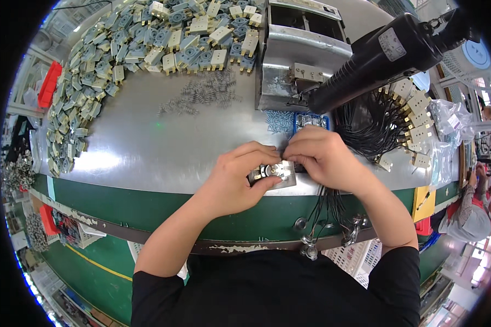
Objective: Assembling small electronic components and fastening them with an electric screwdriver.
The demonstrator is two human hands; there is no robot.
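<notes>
Seen from my head camera, a small component [267, 170] sits over a metal plate [288, 181] at the near edge of the steel workbench [142, 144], between two hands. I judge it light, stiff and rather slick, best taken by its sides. The left hand [233, 175] clamps it, thumb near, fingers far. The right hand [323, 158] arches at its far right, fingertips pinched together; what they hold, I cannot tell.
</notes>
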